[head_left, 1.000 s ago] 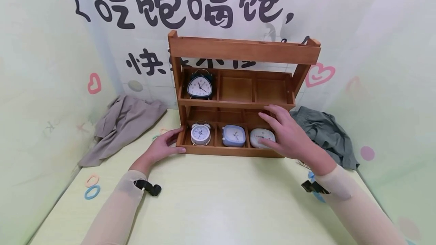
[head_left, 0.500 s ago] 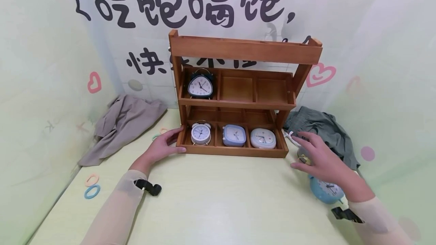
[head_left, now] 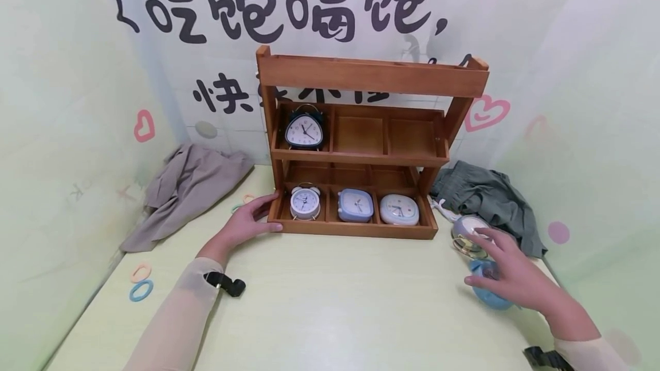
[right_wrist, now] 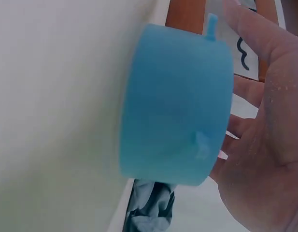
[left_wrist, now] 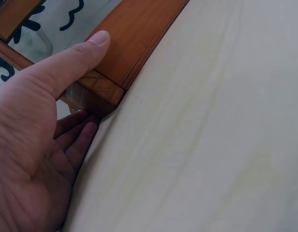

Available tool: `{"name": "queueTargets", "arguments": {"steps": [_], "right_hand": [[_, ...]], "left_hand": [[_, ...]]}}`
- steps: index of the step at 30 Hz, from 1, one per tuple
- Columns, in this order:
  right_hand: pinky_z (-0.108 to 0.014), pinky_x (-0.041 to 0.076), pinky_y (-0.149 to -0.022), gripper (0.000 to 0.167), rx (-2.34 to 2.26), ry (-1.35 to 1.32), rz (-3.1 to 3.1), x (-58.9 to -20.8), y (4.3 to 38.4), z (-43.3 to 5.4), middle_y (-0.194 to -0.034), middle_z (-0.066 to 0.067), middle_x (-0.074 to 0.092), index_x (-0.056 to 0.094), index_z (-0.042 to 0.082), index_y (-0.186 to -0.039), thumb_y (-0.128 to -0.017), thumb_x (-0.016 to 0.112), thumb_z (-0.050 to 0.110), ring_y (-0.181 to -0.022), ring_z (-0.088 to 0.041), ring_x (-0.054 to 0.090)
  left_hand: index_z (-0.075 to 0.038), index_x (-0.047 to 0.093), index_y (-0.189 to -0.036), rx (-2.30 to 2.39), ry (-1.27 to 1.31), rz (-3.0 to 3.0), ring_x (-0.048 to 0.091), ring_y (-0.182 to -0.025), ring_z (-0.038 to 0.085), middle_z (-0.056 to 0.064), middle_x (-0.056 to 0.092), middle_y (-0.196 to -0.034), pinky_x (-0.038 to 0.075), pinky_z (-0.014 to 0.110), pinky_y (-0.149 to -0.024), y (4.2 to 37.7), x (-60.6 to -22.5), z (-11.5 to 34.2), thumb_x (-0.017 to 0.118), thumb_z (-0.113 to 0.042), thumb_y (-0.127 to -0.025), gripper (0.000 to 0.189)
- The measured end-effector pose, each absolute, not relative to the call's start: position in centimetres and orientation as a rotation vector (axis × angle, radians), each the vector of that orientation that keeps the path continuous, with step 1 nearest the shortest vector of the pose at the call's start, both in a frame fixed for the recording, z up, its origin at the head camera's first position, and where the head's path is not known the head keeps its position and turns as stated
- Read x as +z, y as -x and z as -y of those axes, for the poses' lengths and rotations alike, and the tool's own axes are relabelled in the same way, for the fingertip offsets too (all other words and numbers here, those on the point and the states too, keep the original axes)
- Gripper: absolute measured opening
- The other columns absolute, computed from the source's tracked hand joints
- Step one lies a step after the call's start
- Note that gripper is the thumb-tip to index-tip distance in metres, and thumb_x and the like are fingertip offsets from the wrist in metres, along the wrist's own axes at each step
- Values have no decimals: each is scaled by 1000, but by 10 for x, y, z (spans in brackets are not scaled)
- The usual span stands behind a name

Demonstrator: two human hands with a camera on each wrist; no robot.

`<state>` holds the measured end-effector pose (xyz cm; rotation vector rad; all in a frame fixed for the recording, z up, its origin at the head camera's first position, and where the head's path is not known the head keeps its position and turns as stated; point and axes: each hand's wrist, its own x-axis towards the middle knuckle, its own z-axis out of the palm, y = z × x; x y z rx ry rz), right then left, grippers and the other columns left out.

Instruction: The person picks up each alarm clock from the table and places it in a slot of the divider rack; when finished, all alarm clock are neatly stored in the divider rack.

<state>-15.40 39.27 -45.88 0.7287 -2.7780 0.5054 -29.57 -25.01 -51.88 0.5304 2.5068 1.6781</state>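
Left hand (head_left: 247,229) grips the wooden rack (head_left: 356,228) at left, apparently steadying it; right hand (head_left: 522,279), fingers apart, flanks the blue alarm clock (right_wrist: 175,104).

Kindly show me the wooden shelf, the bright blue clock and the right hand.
Wooden shelf (head_left: 371,76), head view: top board.
Bright blue clock (right_wrist: 175,106), right wrist view: casing.
Right hand (head_left: 519,278), head view: its back.

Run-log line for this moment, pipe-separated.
left hand: holds left end of wooden rack | right hand: at blue clock, contact unclear | rack: dark clock on middle tier, three clocks on bottom tier
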Motion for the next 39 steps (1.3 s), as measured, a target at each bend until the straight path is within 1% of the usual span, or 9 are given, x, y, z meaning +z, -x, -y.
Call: {"name": "queueTargets", "arguments": {"steps": [3, 7, 10, 14, 18, 21, 27, 33, 39], "right_hand": [[-64, 53, -90, 101, 510, -711, 2772, -462, 147, -396, -159, -22, 46, 55, 13, -163, -77, 104, 37, -138, -45, 44], [-44, 52, -88, 104, 510, -692, 2754, -465, 140, -403, -155, -20, 48, 58, 14, -160, -71, 107, 38, -133, -40, 46], [-26, 47, -87, 109, 545, -661, 2762, -468, 135, -409, -149, -15, 49, 58, 15, -161, -68, 109, 39, -126, -29, 49], [-14, 43, -87, 114, 609, -625, 2801, -470, 132, -414, -140, -11, 52, 55, 16, -164, -67, 110, 40, -117, -13, 50], [-7, 38, -102, 127, 765, -675, 2831, -473, 130, -420, -144, -21, 56, 44, 11, -171, -64, 110, 32, -129, 5, 43], [3, 21, -106, 137, 891, -702, 2840, -476, 128, -424, -152, -31, 53, 35, 9, -174, -60, 110, 21, -138, 19, 28], [4, 20, -103, 137, 896, -670, 2867, -478, 128, -425, -162, -34, 48, 33, 14, -176, -63, 109, 18, -139, 24, 23], [-9, 40, -90, 127, 758, -542, 2900, -475, 126, -420, -152, -25, 62, 45, 18, -171, -64, 111, 32, -122, 4, 52], [-16, 44, -80, 108, 711, -566, 2859, -463, 124, -409, -141, -16, 69, 60, 13, -158, -65, 111, 35, -107, 0, 57]], "left_hand": [[-18, 51, -169, 1681, -533, -2497, 51, -155, 37, 10, 46, -174, 44, 48, -127, 297, -521, 250, 101, -29, -86, 97], [-18, 51, -169, 1686, -532, -2485, 51, -155, 37, 10, 45, -174, 44, 48, -127, 298, -524, 249, 101, -29, -86, 97], [-17, 51, -169, 1685, -540, -2491, 50, -155, 37, 11, 45, -174, 43, 50, -127, 298, -525, 249, 100, -29, -87, 96], [-16, 51, -169, 1690, -543, -2495, 49, -156, 39, 13, 45, -174, 43, 51, -127, 297, -524, 248, 100, -27, -88, 95], [-16, 51, -169, 1684, -534, -2500, 49, -156, 39, 14, 45, -174, 43, 51, -127, 294, -522, 246, 100, -27, -88, 95], [-16, 50, -169, 1670, -537, -2512, 49, -156, 39, 14, 45, -174, 43, 51, -127, 294, -522, 245, 99, -28, -88, 95], [-16, 50, -169, 1682, -545, -2507, 49, -156, 38, 12, 46, -174, 42, 49, -128, 296, -522, 245, 100, -26, -88, 96], [-18, 51, -169, 1681, -537, -2509, 50, -155, 37, 10, 46, -174, 43, 48, -128, 296, -521, 247, 100, -26, -87, 96], [-18, 51, -169, 1676, -534, -2516, 50, -156, 38, 12, 45, -174, 42, 50, -128, 296, -519, 250, 100, -27, -87, 96]]}}
